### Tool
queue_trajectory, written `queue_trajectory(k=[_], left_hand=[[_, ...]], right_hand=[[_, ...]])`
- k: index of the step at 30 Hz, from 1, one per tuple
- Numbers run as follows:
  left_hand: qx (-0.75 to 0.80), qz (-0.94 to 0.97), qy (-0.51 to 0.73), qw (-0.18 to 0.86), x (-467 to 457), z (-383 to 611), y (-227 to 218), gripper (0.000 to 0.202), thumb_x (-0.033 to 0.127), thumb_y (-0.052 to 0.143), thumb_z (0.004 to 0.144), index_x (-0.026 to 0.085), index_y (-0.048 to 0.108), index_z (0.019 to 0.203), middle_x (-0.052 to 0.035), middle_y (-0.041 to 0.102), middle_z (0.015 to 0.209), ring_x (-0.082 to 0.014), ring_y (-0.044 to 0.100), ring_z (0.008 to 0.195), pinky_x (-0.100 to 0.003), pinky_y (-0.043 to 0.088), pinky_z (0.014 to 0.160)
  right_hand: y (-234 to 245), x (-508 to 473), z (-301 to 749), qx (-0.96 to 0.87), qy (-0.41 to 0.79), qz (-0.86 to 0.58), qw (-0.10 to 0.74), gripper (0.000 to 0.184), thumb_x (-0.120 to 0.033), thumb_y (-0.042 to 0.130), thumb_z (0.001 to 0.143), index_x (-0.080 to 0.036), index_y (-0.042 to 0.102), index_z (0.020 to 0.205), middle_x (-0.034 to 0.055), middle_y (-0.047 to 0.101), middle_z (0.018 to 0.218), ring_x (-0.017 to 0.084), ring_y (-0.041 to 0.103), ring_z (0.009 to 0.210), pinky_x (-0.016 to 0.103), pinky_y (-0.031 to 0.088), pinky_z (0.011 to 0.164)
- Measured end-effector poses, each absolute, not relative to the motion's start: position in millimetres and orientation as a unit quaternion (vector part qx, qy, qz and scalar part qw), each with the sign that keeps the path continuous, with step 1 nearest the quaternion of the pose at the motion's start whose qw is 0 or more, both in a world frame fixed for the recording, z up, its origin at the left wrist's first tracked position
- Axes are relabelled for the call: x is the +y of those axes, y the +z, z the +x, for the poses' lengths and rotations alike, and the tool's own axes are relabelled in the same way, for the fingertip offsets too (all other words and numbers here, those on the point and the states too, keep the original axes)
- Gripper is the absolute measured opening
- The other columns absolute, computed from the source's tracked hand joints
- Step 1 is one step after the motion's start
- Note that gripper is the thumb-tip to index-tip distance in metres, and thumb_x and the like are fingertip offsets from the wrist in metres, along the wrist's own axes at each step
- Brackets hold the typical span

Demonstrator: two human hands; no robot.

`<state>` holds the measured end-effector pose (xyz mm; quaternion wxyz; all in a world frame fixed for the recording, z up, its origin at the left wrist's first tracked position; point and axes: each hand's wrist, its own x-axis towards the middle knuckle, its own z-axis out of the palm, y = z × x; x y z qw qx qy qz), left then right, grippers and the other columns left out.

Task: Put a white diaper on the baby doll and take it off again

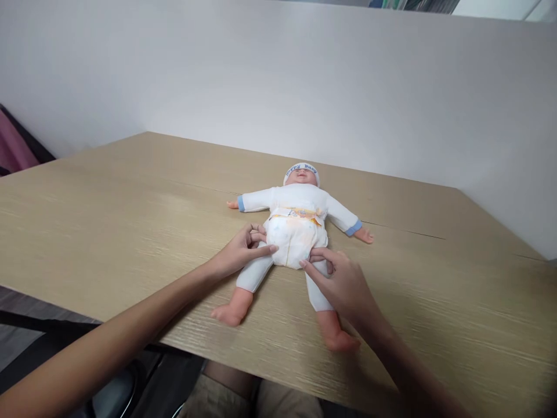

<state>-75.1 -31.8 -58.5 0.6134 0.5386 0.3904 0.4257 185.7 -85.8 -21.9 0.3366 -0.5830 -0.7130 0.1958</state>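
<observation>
A baby doll (299, 196) in a white suit with blue cuffs lies on its back, head away from me, arms and legs spread. Round its hips is a white diaper (288, 238) with an orange patterned waistband. At the diaper's left leg edge, my left hand (243, 248) pinches the rim between thumb and fingers. My right hand (337, 276) grips the opposite leg edge in the same manner, its thumb near the diaper's lower corner. The fingertips of both hands are partly hidden by the diaper and the doll's legs.
The doll lies on a wooden table (130, 232) with a seam running across it. Behind stands a pale partition (243, 75). Pink and black fabric (17, 142) shows at the far left. My knees are below the table's front edge.
</observation>
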Motion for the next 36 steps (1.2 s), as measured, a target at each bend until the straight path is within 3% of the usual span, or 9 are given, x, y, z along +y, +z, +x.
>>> queue_trajectory(k=[3,8,14,19,24,31,36], left_hand=[[0.396,0.575,0.404,0.591,-36,-76,-54,0.049,0.048,0.093,0.086,0.021,0.066,0.117,-0.0053,0.075,0.108,-0.0222,0.07,0.101,-0.034,0.052,0.088],[0.416,0.622,0.358,0.559,-32,-78,-50,0.046,0.058,0.09,0.086,0.019,0.08,0.107,-0.0089,0.08,0.106,-0.0288,0.072,0.1,-0.037,0.054,0.083],[0.365,0.513,0.367,0.685,-27,-76,-53,0.047,0.053,0.092,0.087,0.018,0.076,0.114,-0.0118,0.08,0.118,-0.0267,0.074,0.106,-0.036,0.056,0.09],[0.358,0.486,0.393,0.694,-30,-72,-51,0.05,0.055,0.092,0.087,0.016,0.072,0.11,-0.0107,0.08,0.109,-0.0213,0.072,0.092,-0.032,0.054,0.081],[0.336,0.493,0.397,0.698,-28,-71,-53,0.048,0.055,0.09,0.09,0.018,0.073,0.116,-0.0098,0.08,0.113,-0.023,0.073,0.102,-0.033,0.055,0.089],[0.321,0.497,0.387,0.707,-23,-76,-59,0.039,0.05,0.088,0.094,0.019,0.073,0.113,-0.0065,0.078,0.104,-0.0222,0.072,0.1,-0.032,0.054,0.087],[0.326,0.491,0.389,0.708,-22,-76,-61,0.041,0.05,0.089,0.092,0.019,0.073,0.114,-0.0065,0.077,0.104,-0.0218,0.071,0.098,-0.032,0.054,0.086]], right_hand=[[-26,-84,182,-0.727,0.19,-0.57,0.332,0.022,-0.047,0.071,0.097,-0.027,0.076,0.088,0.006,0.082,0.098,0.031,0.068,0.098,0.045,0.048,0.091],[-34,-79,182,-0.707,0.22,-0.569,0.358,0.027,-0.05,0.071,0.096,-0.026,0.073,0.084,0.0055,0.08,0.095,0.03,0.069,0.1,0.042,0.049,0.092],[-37,-75,185,-0.645,0.319,-0.57,0.397,0.036,-0.059,0.074,0.092,-0.023,0.075,0.088,0.0028,0.076,0.088,0.024,0.068,0.085,0.034,0.05,0.076],[-34,-80,184,-0.627,0.295,-0.599,0.402,0.043,-0.065,0.075,0.09,-0.024,0.067,0.08,-0.0025,0.056,0.068,0.019,0.051,0.068,0.031,0.037,0.059],[-35,-86,185,-0.616,0.286,-0.616,0.399,0.043,-0.063,0.076,0.092,-0.025,0.06,0.079,-0.0047,0.043,0.068,0.017,0.039,0.065,0.03,0.03,0.056],[-34,-88,187,-0.61,0.344,-0.587,0.406,0.039,-0.061,0.075,0.096,-0.025,0.059,0.092,-0.0046,0.049,0.078,0.017,0.044,0.07,0.031,0.04,0.064],[-29,-96,185,-0.634,0.255,-0.628,0.372,0.034,-0.059,0.071,0.098,-0.026,0.068,0.098,-0.0016,0.056,0.077,0.021,0.052,0.071,0.034,0.043,0.066]])
